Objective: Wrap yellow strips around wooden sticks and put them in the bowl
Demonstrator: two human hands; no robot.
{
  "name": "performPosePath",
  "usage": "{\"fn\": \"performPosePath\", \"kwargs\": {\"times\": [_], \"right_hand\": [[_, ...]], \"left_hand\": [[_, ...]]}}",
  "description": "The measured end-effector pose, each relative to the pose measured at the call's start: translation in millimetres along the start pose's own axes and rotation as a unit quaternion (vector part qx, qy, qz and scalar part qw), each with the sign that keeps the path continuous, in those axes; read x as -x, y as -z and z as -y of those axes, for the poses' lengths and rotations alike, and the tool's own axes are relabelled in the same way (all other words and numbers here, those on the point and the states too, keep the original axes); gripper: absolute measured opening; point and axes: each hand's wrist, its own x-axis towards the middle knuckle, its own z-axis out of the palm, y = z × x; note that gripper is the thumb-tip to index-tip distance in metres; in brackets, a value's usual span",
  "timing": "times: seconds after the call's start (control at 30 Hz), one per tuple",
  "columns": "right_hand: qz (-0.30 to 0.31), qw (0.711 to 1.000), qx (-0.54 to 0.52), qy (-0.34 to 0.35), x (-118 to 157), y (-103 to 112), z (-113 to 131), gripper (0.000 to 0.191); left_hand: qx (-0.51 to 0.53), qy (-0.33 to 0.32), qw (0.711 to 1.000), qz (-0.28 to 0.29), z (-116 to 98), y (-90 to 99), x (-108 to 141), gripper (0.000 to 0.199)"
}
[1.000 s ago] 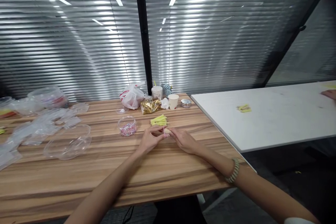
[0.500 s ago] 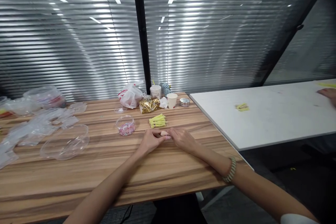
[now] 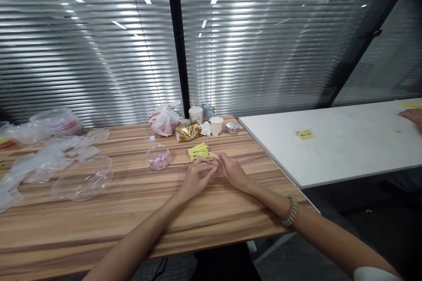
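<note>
My left hand (image 3: 198, 178) and my right hand (image 3: 232, 171) meet over the wooden table (image 3: 132, 215), fingertips pinching a small pale bundle (image 3: 214, 157) with what looks like a thin rubber band. The fingers hide most of it. Just beyond my left fingers lies a bundle of yellow strips (image 3: 198, 151). To its left stands a clear jar of pink rubber bands (image 3: 158, 158).
A large clear plastic bowl (image 3: 82, 179) and loose plastic bags (image 3: 42, 158) lie on the left. At the back are a white plastic bag (image 3: 164, 120), gold packet (image 3: 187, 131), paper cups (image 3: 216, 126) and a small tin (image 3: 232, 128). On the white table (image 3: 346, 149) to the right, a co-worker's hand (image 3: 412, 116) shows.
Both hands have moved slightly up the picture and lifted the small pale bundle, turning it between the fingertips. The co-worker's hand has shifted slightly at the right edge.
</note>
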Motion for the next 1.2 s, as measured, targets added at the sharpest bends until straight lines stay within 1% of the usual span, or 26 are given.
{"fn": "performPosePath", "kwargs": {"times": [0.03,0.07,0.1,0.17,0.2,0.27,0.33,0.43,0.5,0.53,0.6,0.63,0.7,0.83,0.93,1.03,1.2], "right_hand": [[0.001,1.0,-0.008,-0.006,0,0,0,0.025],[0.0,1.0,-0.014,-0.01,-1,1,0,0.025],[-0.005,1.0,-0.017,-0.013,-1,1,1,0.024],[-0.018,1.0,-0.015,-0.01,-1,2,2,0.024],[-0.024,1.0,-0.011,-0.005,0,2,2,0.024],[-0.036,0.999,0.0,0.014,1,2,4,0.025],[-0.05,0.998,0.013,0.04,2,1,4,0.024],[-0.074,0.991,0.044,0.101,4,0,3,0.024],[-0.082,0.979,0.07,0.171,4,2,1,0.023],[-0.079,0.97,0.085,0.212,3,3,0,0.022],[-0.065,0.949,0.118,0.284,1,8,-2,0.021],[-0.057,0.94,0.138,0.308,0,11,-2,0.02],[-0.043,0.926,0.176,0.33,-2,17,-3,0.02],[-0.019,0.918,0.218,0.331,-4,22,-2,0.021],[-0.012,0.921,0.222,0.32,-3,22,-1,0.021],[-0.018,0.924,0.231,0.305,-3,21,-2,0.022],[-0.017,0.927,0.239,0.29,-3,21,-2,0.022]], "left_hand": [[0.018,-0.009,1.0,0.001,0,0.2,0,0.023],[0.045,-0.005,0.999,0.007,0,0.5,0,0.022],[0.079,0.014,0.997,0.019,1,1.1,-1,0.022],[0.169,0.081,0.981,0.046,4,2.7,-2,0.024],[0.225,0.119,0.965,0.055,6,3.3,-3,0.024],[0.341,0.182,0.921,0.059,8,3.7,-4,0.022],[0.429,0.217,0.875,0.057,9,2.9,-4,0.021],[0.495,0.255,0.828,0.064,8,1.2,-3,0.019],[0.514,0.285,0.807,0.062,7,0.9,-2,0.019],[0.516,0.297,0.801,0.06,7,1.0,-2,0.019],[0.507,0.311,0.802,0.056,8,1.6,-2,0.02],[0.498,0.313,0.807,0.051,9,1.8,-2,0.02],[0.48,0.314,0.818,0.038,11,2.2,-3,0.02],[0.439,0.312,0.842,0.016,19,2.3,-3,0.024],[0.397,0.311,0.863,0.015,23,2.9,-2,0.028],[0.363,0.3,0.882,0.01,25,3.3,-3,0.028],[0.334,0.289,0.897,-0.004,25,2.5,-4,0.03]]}}
